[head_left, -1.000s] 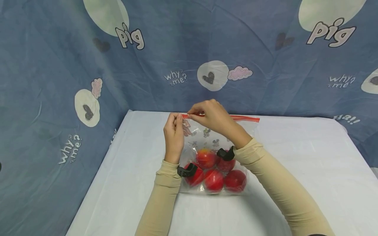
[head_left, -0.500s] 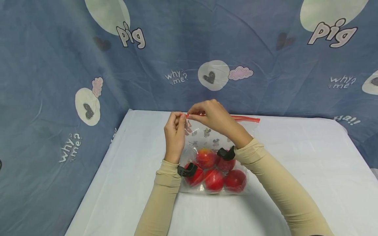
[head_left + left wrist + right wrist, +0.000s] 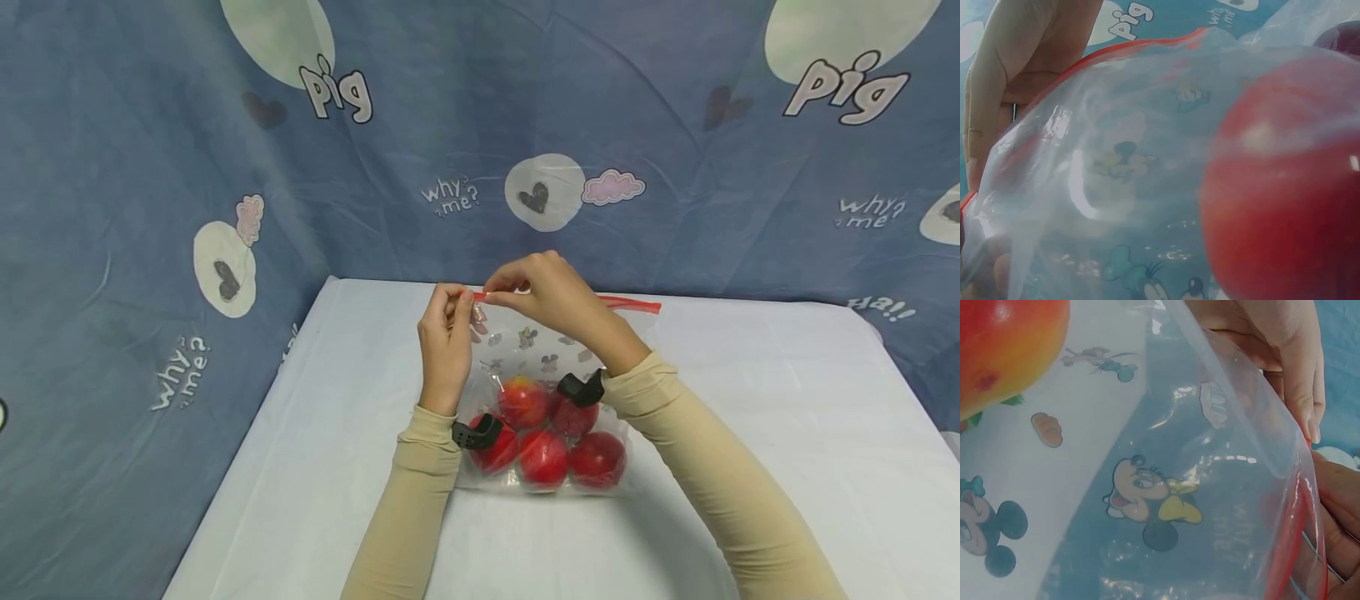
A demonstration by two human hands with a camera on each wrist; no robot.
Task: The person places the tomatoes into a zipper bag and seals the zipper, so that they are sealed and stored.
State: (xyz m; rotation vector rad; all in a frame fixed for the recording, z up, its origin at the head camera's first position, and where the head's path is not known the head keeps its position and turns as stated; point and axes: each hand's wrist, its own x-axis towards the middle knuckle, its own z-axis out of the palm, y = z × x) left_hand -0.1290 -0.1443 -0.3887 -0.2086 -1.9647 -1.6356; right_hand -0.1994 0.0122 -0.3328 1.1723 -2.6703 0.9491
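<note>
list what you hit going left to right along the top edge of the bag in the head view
left hand pinching the bag's corner → right hand pinching the red zip strip beside it → the strip's free stretch, running to the bag's right corner

makeshift recording booth: cartoon-print blue cloth [image 3: 150, 208] behind white-covered table [image 3: 787, 433].

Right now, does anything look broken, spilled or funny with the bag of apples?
Nothing stands out. The clear zip bag sits on the white table with its red apples all inside. The left hand and right hand pinch the red zip strip at its left end.
</note>
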